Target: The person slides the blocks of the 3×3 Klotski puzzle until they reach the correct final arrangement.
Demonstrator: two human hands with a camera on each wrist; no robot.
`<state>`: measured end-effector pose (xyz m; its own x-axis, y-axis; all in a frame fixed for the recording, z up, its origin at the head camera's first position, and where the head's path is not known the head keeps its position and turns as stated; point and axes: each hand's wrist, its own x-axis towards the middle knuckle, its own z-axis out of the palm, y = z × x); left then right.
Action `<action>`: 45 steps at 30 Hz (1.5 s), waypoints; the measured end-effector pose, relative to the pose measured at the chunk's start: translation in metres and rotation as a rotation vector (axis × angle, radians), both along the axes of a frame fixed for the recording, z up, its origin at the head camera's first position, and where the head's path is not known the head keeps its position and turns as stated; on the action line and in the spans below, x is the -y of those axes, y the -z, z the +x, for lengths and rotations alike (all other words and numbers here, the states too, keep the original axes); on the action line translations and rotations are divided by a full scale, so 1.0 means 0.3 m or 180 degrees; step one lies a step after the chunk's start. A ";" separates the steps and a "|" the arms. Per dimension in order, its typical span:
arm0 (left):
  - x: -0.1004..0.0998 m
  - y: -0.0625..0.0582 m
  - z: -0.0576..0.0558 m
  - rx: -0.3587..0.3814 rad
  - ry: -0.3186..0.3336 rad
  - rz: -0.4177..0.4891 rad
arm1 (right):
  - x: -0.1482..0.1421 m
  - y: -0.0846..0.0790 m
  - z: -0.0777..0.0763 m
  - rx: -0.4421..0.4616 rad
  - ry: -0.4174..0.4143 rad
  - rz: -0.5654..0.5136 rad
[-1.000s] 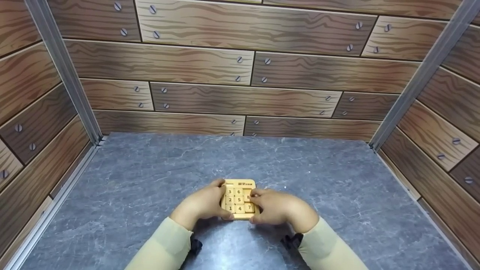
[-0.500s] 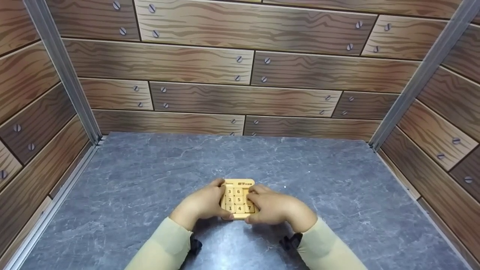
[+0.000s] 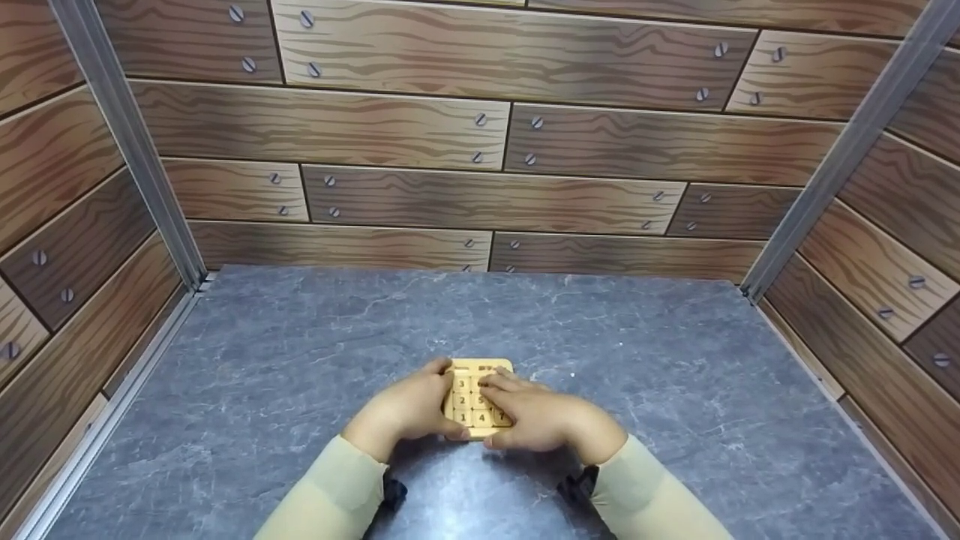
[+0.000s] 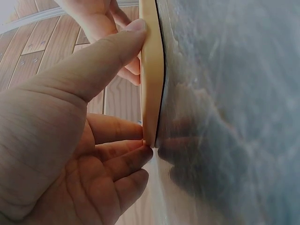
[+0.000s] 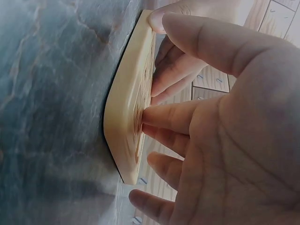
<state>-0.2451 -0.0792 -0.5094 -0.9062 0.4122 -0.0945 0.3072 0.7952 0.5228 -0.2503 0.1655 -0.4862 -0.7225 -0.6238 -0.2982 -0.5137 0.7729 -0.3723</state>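
Observation:
A yellow sliding number puzzle (image 3: pixel 478 364) lies flat on the table between both hands, and the tiles 1, 2, 3, 4 and 5 show in the head view. My left hand (image 3: pixel 405 405) grips its left side, the thumb on the near edge and the fingertips at the far left corner. Over the right part reaches my right hand (image 3: pixel 551 416), its fingertips touching the tiles and covering the upper right ones. In the right wrist view, the index and middle fingers (image 5: pixel 171 117) meet the puzzle's top face, while the other fingers stay off it.
The grey marbled tabletop (image 3: pixel 337 330) surrounds the puzzle. Wood-print walls (image 3: pixel 420 135) with metal corner posts (image 3: pixel 127 142) close off the back and sides. A black strap (image 3: pixel 577 484) shows at the right sleeve.
My right hand has shifted left across the puzzle, its fingertips going from the right column to the middle column's upper tiles. The left hand keeps its grip in place.

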 end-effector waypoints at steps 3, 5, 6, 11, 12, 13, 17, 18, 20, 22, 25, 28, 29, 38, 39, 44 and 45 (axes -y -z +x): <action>0.000 0.001 -0.001 -0.0005 0.0003 -0.0019 | -0.003 0.000 -0.007 -0.0013 -0.0005 -0.0012; 0.000 0.001 0.000 -0.0001 0.0003 -0.0019 | -0.006 0.001 -0.010 -0.0021 -0.0002 -0.0009; 0.000 0.001 0.001 0.0010 0.0004 0.0001 | -0.007 0.000 -0.011 -0.0026 0.0000 -0.0004; 0.001 -0.001 0.004 0.0041 0.0015 0.0080 | -0.016 -0.004 -0.014 -0.0044 0.0043 0.0023; 0.001 -0.002 0.004 0.0039 0.0017 0.0086 | -0.017 -0.006 -0.014 -0.0048 0.0057 0.0033; 0.001 -0.003 0.005 0.0036 0.0013 0.0087 | -0.019 -0.009 -0.014 -0.0051 0.0070 0.0036; 0.002 -0.009 0.004 0.0026 0.0007 0.0058 | -0.023 -0.025 -0.010 -0.0099 0.0114 0.0059; 0.003 -0.011 0.004 0.0020 0.0008 0.0048 | -0.024 -0.029 -0.009 -0.0112 0.0118 0.0068; 0.003 -0.014 0.003 0.0015 0.0020 0.0030 | -0.026 -0.036 -0.008 -0.0138 0.0132 0.0096; 0.002 -0.016 0.003 0.0012 0.0028 0.0033 | -0.027 -0.041 -0.007 -0.0151 0.0154 0.0128; 0.001 -0.017 0.003 0.0021 0.0020 0.0053 | -0.031 -0.044 -0.009 -0.0180 0.0193 0.0165; 0.000 -0.013 0.004 0.0040 0.0000 0.0061 | -0.034 -0.046 -0.015 -0.0229 0.0214 0.0159; 0.000 -0.012 0.005 0.0044 -0.0005 0.0062 | -0.035 -0.046 -0.018 -0.0263 0.0212 0.0134; 0.004 -0.007 0.002 0.0016 0.0008 0.0043 | 0.014 -0.030 -0.046 -0.0230 0.0030 -0.0188; 0.005 -0.007 0.001 0.0011 0.0014 0.0039 | 0.023 -0.028 -0.047 -0.0189 -0.0003 -0.0184; 0.003 -0.004 0.001 0.0016 0.0017 0.0057 | 0.055 -0.012 -0.042 -0.0098 -0.0181 -0.0104; 0.001 -0.003 0.001 0.0032 0.0012 0.0057 | 0.057 -0.007 -0.042 -0.0080 -0.0208 -0.0071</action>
<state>-0.2446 -0.0796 -0.5084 -0.9036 0.4174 -0.0961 0.3050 0.7845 0.5399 -0.2628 0.1484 -0.4840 -0.6870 -0.6762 -0.2660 -0.5723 0.7291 -0.3754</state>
